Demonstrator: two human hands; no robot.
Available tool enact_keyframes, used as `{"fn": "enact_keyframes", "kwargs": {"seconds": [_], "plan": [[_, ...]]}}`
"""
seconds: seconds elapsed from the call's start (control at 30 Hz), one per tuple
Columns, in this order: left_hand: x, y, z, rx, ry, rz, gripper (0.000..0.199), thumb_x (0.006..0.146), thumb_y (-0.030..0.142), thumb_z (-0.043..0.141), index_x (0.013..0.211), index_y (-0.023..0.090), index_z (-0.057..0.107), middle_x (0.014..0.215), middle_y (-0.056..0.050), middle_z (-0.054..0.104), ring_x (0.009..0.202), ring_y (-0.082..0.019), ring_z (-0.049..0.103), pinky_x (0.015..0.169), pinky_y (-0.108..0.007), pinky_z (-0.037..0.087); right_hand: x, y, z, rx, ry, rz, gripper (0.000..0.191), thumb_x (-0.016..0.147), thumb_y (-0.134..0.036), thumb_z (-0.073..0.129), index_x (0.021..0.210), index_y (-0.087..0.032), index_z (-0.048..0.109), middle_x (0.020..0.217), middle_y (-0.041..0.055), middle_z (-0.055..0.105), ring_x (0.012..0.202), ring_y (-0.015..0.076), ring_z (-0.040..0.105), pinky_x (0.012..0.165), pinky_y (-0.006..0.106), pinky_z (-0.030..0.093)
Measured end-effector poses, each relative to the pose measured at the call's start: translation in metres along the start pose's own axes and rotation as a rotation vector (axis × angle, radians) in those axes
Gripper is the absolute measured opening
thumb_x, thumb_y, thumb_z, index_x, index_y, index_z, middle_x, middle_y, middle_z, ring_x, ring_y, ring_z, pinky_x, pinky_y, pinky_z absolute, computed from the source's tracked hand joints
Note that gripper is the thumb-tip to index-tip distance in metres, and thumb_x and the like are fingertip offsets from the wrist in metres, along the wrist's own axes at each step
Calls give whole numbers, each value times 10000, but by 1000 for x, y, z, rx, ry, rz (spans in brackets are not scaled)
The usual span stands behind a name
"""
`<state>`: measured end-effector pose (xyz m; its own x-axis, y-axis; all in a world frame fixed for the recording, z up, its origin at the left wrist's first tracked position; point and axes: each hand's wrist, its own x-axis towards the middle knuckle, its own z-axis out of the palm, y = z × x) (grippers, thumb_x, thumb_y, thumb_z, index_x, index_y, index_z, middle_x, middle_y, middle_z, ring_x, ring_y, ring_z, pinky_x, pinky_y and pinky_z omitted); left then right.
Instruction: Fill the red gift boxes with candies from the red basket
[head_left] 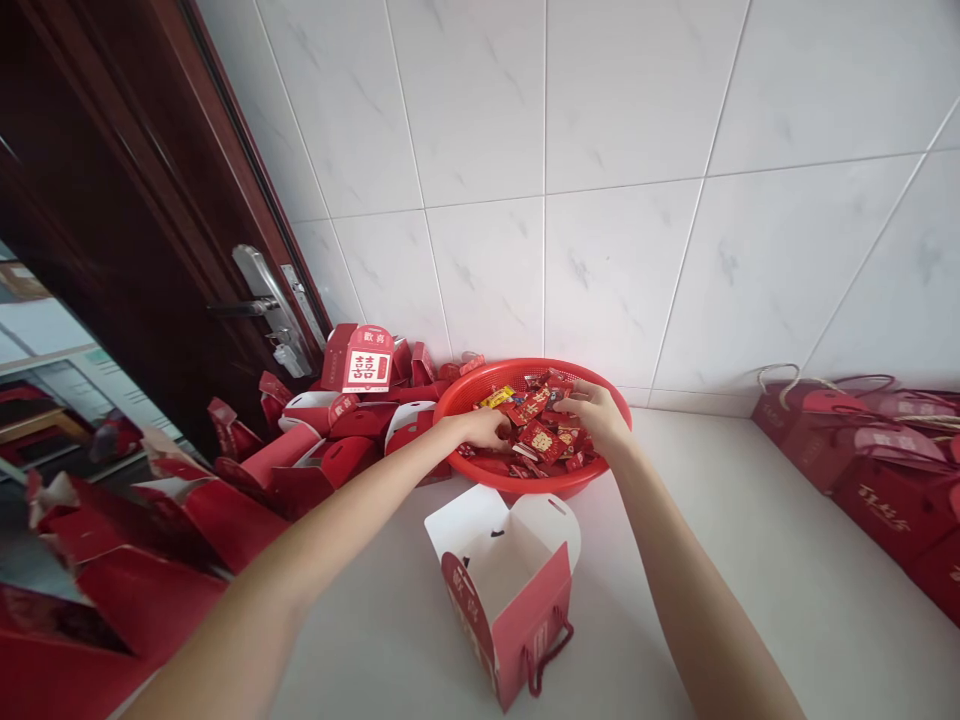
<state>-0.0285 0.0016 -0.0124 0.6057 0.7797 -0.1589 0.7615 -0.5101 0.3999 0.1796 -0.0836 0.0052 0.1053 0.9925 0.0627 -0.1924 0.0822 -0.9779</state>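
Note:
A red plastic basket (525,485), round and perforated, holds many small wrapped candies (544,440), mostly red with a yellow one at the left. Inside its left side is my left hand (486,427), fingers curled down among the wrappers; what they grip is hidden. My right hand (594,408) reaches in from the right, its fingers stretched out and a little apart over the candies, touching the top ones. In front of the basket stands a red gift box (532,620), white inside, with its flaps up and a dark red cord handle. A few small dark items lie inside it.
Many red boxes (330,465) crowd the left side, several with lids open. Red boxes with cord handles (885,490) line the right. A tiled wall (622,250) rises behind the white table (705,500); a dark door (150,200) with a metal handle is at left.

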Motion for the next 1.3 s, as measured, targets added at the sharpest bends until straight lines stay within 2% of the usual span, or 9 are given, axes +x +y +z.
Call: {"fn": "enact_keyframes", "kwargs": {"seconds": [0.27, 0.43, 0.57, 0.77, 0.93, 1.03, 1.2, 1.23, 1.3], "plan": [[2, -9, -1, -109, -9, -15, 362, 548, 399, 795, 402, 230, 511, 401, 45, 468, 416, -120, 390, 506, -282, 297, 1, 2, 0, 40, 14, 8, 182, 680, -110, 706, 843, -186, 731, 831, 35, 743, 733, 192, 719, 639, 291, 619], [3, 7, -11, -301, 457, 51, 513, 707, 618, 682, 512, 225, 416, 512, 39, 430, 540, -140, 420, 559, -280, 292, 3, 3, -3, 84, -45, 9, 141, 722, -185, 755, 863, -191, 742, 935, 53, 753, 874, 211, 723, 735, 314, 631], [6, 34, -13, -474, 566, 132, 527, 732, 663, 656, 559, 218, 434, 558, 34, 443, 585, -138, 444, 585, -278, 333, 1, 2, -5, 112, -177, 41, 181, 723, -229, 790, 890, -188, 735, 1030, 63, 748, 973, 212, 710, 823, 309, 618], [8, 63, -7, -776, 454, 164, 416, 769, 595, 656, 676, 192, 609, 666, -25, 630, 651, -159, 554, 647, -293, 452, 2, 4, -5, 192, -211, 13, 263, 660, -242, 813, 894, -202, 699, 947, 28, 722, 925, 212, 690, 790, 358, 632], [8, 60, -5, -988, 394, 25, 287, 872, 422, 542, 811, 191, 701, 809, -44, 728, 762, -190, 652, 758, -324, 509, 9, 9, -5, 164, 2, -4, 274, 597, -277, 817, 681, -205, 566, 767, -5, 670, 698, 170, 670, 637, 315, 625], [6, 53, -1, -793, 370, 9, 227, 826, 345, 576, 786, 189, 737, 880, -45, 760, 853, -214, 672, 803, -326, 502, 12, 11, -6, 214, 91, -29, 301, 598, -311, 812, 710, -221, 548, 808, -2, 696, 682, 164, 685, 608, 288, 611], [0, 46, 7, -333, 5, 52, 229, 642, 391, 795, 782, 213, 770, 759, -10, 737, 740, -210, 645, 689, -290, 451, 12, 11, -7, 220, 61, -50, 303, 586, -326, 844, 713, -216, 591, 861, 17, 730, 797, 188, 717, 636, 267, 606], [0, 45, 7, -294, -14, 57, 257, 625, 399, 808, 797, 212, 766, 732, -5, 722, 706, -203, 630, 662, -288, 435, 12, 11, -7, 218, 44, -54, 304, 583, -333, 848, 687, -212, 589, 836, 17, 727, 802, 190, 715, 639, 266, 605], [1, 42, 6, -276, 108, 50, 273, 635, 409, 798, 803, 199, 746, 728, -9, 706, 711, -205, 620, 661, -290, 422, 12, 12, -7, 230, 25, -60, 305, 576, -342, 851, 656, -208, 588, 784, 12, 713, 775, 183, 706, 638, 263, 603]]}}
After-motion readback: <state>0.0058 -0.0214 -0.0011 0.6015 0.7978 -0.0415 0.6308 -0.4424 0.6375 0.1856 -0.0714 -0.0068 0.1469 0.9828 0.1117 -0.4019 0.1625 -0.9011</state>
